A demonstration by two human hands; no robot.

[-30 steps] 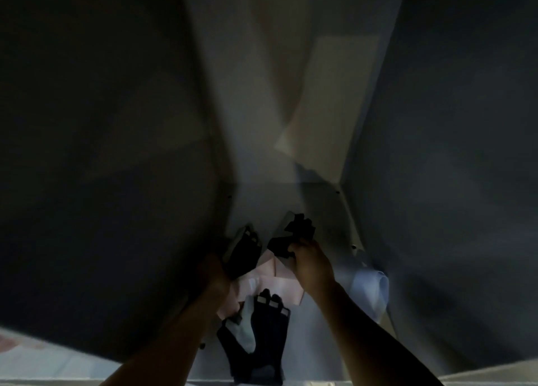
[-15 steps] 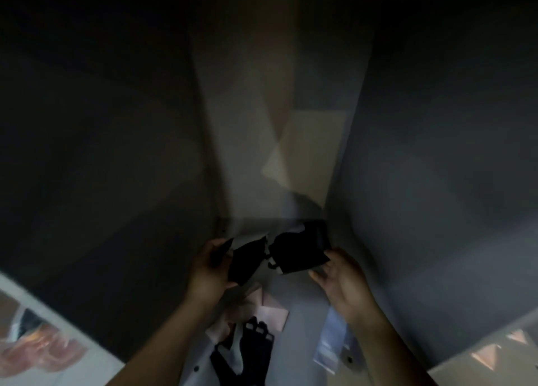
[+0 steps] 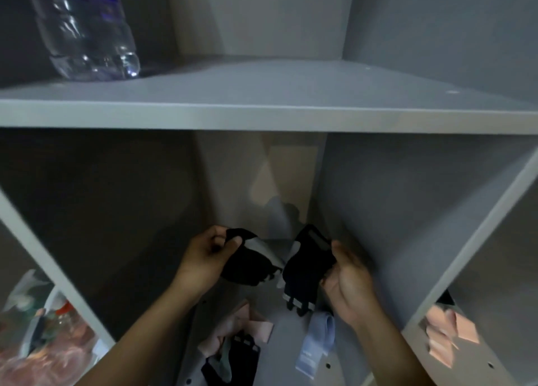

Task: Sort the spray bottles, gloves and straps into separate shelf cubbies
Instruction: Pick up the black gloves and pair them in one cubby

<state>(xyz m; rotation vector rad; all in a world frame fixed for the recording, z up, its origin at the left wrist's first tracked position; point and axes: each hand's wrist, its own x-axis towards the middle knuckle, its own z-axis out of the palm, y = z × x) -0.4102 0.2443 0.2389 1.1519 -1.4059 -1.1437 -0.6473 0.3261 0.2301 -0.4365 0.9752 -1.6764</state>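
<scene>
Gloves (image 3: 247, 262) — two black, one gripped by each hand's fingers (image 3: 230, 241) — inside the middle cubby (image 3: 393, 211).

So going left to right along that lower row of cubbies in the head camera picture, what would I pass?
Spray bottles in the left cubby → left hand gripping a black glove → right hand holding another black glove → pink straps in the right cubby.

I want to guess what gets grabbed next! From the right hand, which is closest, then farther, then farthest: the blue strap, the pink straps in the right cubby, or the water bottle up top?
1. Blue strap: just below the right hand, on the middle cubby floor.
2. Pink straps: off to the right, in the next cubby.
3. Water bottle: far up on the left, on the shelf above.
</scene>
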